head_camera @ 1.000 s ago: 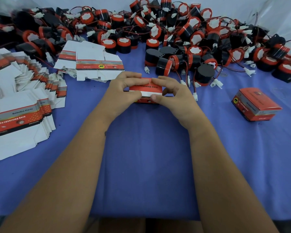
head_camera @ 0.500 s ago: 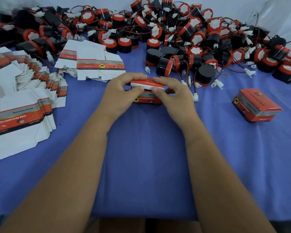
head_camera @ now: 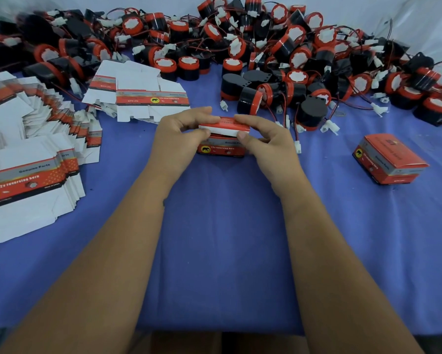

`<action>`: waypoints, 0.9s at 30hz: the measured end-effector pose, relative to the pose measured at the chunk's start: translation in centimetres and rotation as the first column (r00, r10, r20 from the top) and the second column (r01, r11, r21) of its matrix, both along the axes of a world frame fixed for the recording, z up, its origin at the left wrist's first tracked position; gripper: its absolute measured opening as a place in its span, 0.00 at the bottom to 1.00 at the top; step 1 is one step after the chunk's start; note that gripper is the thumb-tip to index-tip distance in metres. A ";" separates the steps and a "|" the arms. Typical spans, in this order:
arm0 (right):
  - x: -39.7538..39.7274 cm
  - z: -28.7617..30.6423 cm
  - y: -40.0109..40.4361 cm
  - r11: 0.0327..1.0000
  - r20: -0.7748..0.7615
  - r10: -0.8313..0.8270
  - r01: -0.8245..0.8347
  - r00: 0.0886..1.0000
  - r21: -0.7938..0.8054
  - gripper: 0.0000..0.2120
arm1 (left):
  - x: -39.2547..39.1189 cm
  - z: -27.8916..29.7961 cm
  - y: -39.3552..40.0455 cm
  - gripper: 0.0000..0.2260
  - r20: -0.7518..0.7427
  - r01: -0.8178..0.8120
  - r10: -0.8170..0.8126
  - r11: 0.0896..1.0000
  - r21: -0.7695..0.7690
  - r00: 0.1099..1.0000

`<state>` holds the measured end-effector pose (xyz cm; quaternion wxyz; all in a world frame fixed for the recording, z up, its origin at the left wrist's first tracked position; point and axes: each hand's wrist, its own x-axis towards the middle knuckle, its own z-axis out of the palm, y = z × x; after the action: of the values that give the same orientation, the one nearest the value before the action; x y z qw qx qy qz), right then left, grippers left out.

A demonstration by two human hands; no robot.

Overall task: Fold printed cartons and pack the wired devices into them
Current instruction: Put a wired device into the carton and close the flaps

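Blue tablecloth point(head_camera: 227, 251), heaped wired devices point(head_camera: 278, 54) along the far edge, flat cartons point(head_camera: 33, 159) stacked left. Centre: red carton point(head_camera: 221, 148) between both hands, left hand point(head_camera: 175, 135) and right hand point(head_camera: 268, 141) pinching its lid flap, half-closed.

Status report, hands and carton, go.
Left hand and right hand both pinching the carton lid flap. Carton on the blue cloth, lid not yet tucked. Nothing in the way.
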<state>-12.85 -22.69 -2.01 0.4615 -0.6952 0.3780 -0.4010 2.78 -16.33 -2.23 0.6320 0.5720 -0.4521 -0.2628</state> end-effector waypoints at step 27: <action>0.0 -0.7 0.6 0.899 -0.119 -0.205 0.138 0.972 -0.415 0.04 | 0.3 -0.8 -0.4 0.16 0.257 -0.082 0.068 0.996 0.045 0.964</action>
<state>-12.81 -22.07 -2.75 0.2388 -0.7692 0.3825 -0.4527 3.05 -16.69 -3.04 0.5619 0.6351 -0.5002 -0.1754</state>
